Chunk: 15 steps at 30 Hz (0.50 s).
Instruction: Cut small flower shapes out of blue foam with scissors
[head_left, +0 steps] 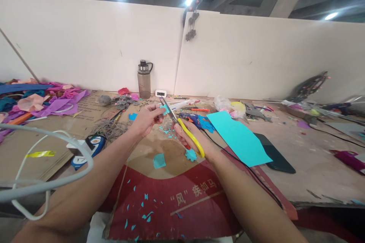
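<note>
Trimming looked to be the step in hand. The left hand [148,120] pinched a small turquoise piece [165,109] between thumb and fingertips, out over the middle of the worktable [296,136], the piece held up in the air against the blades. The right hand [188,131] was closed about the yellow-handled scissors [181,124], blades pointing up and away, toward the left hand. Could not tell whether the blades had the piece's edge between them or only lay beside it; the hold on both was plain. Below, on the red-printed cardboard [216,220], lay a loose turquoise offcut with straight sides [159,161] and, just by the right wrist, a scallop-edged turquoise shape [191,155]. Slivers of the same colour [146,196] were strewn toward the near edge. A large turquoise sheet [238,136], its far edge notched, lay to the right, partly over a dark flat slab [275,153]. Beyond the hands: cut blue shapes [205,123], a lidded bottle [144,83] against the white partition [242,53]. My judgement: the next move called for the left fingers to feed and turn the piece while the blades took short bites along its edge, fingertips kept well back, since so small a piece left them very near the steel.
</note>
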{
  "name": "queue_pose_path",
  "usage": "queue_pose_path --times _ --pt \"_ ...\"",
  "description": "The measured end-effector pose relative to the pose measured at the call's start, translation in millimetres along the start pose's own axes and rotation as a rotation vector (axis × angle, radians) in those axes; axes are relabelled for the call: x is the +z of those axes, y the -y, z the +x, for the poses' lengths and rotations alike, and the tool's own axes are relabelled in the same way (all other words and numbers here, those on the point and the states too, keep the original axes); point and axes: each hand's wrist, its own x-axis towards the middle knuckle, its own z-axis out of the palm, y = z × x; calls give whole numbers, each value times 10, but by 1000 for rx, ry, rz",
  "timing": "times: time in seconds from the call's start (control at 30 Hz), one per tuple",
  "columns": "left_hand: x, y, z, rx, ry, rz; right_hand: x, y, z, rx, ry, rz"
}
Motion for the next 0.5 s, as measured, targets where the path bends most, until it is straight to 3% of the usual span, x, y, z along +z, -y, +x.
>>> queue_pose_path --times 0.5 --pt "2 37 -8 -9 52 2 23 56 -30 134 7 143"
